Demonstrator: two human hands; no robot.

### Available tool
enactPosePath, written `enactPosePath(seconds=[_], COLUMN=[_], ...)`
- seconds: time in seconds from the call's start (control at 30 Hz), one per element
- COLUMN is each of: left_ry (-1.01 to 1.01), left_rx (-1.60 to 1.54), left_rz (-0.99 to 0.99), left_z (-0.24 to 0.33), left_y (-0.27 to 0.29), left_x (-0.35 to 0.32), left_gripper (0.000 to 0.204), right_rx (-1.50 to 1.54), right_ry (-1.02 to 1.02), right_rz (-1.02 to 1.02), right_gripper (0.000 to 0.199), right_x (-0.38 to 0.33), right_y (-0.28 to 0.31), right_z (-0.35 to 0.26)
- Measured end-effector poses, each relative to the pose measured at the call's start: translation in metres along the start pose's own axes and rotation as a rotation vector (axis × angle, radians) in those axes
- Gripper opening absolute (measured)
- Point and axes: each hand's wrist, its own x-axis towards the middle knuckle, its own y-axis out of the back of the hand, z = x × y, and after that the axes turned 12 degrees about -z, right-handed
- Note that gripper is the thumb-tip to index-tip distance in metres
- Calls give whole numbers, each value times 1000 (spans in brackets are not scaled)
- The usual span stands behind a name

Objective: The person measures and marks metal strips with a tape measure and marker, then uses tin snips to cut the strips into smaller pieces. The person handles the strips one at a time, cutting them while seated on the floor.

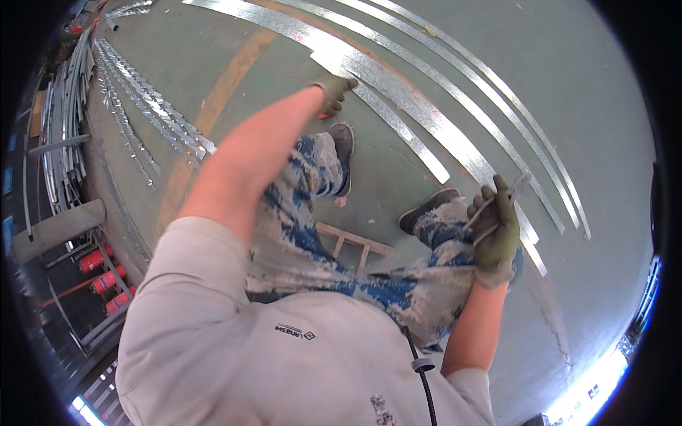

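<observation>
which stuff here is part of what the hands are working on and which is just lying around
In hand: left hand on the long metal strips; right hand gripping a small metal tool.

Lying about: wooden stool, red cylinders, zigzag strips, stacked profiles.

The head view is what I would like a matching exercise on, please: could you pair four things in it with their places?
Things:
1. left hand
2. right hand
3. red cylinders
4. wooden frame

Places:
A. on the floor between the legs
B. at the end of a metal strip on the floor
C. by the right knee, holding a thin metal piece
D. far left, beside a rack

Pairs: 1-B, 2-C, 3-D, 4-A
</observation>
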Motion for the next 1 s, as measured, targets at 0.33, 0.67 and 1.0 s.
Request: enactPosePath(seconds=[0.33,0.67,1.0], left_ry=[339,402,-77], left_rx=[-129,-11,-868], left_rz=[276,507,322], left_z=[-41,-52,-61], left_y=[-99,-114,-114], left_x=[211,285,234], left_gripper=[88,85,34], right_rx=[-120,-43,74], right_ry=[-144,-185,-127], right_rz=[191,369,288], right_gripper=[54,59,54], right_x=[7,5,-11], right_y=[-55,-51,-41], right_z=[-5,-10,-10])
